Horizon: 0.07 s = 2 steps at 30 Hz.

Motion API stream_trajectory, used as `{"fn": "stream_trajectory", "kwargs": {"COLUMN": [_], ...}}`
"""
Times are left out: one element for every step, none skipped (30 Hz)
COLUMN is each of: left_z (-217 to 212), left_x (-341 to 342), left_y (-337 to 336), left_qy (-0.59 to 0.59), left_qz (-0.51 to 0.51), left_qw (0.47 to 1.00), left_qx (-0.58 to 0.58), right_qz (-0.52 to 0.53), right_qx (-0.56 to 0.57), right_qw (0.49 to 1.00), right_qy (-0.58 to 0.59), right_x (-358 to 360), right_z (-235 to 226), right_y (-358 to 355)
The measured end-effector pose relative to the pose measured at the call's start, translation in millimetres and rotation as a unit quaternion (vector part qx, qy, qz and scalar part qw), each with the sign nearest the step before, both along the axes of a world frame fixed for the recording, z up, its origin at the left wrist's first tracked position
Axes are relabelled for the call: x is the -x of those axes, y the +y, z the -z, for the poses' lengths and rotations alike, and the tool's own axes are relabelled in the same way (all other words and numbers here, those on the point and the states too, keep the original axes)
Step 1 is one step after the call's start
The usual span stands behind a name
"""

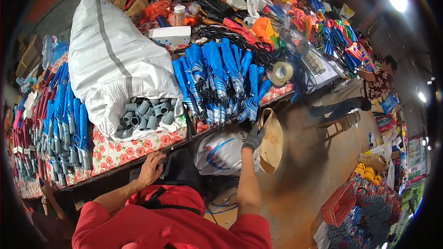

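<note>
My left hand (152,168) is at the front edge of the flower-patterned table, fingers curled; what they may hold is too small to make out. To the right, my right hand (253,139), in a dark glove, grips the near rim of a tan, open-mouthed bag (271,144) beside the table. Close by, a white plastic bag (220,152) with a blue and red print hangs below the table edge. A bundle of folded blue umbrellas (214,71) lies above my hands. Left of them, grey plastic handles (146,114) spill from a large white woven sack (117,50).
More folded blue and maroon umbrellas (64,124) lie at the left. A tape roll (280,73), a white box (170,35) and bright cloths clutter the back. At the right are a wooden stool (339,127), a seated person (380,83) and a red basket (338,204).
</note>
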<state>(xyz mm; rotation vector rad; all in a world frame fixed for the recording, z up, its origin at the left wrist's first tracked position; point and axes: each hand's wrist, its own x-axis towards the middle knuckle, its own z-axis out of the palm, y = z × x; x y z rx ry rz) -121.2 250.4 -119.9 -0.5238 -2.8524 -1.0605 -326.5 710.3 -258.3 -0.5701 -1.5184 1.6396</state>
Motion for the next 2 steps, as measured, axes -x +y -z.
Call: {"fn": "stream_trajectory", "kwargs": {"left_z": [9.8, 18.4], "left_x": [-12.2, -23.7], "left_y": [-5.7, -12.3], "left_qy": [-0.012, -0.018], "left_qz": [-0.002, -0.004], "left_qw": [1.000, 1.000], "left_qx": [0.000, -0.008], "right_qz": [-0.078, -0.156], "right_qx": [0.047, 0.084], "right_qw": [0.991, 0.964], "right_qy": [-0.102, -0.198], "right_x": [18.9, 38.8], "right_z": [6.5, -4.9], "right_y": [12.8, 30.0]}}
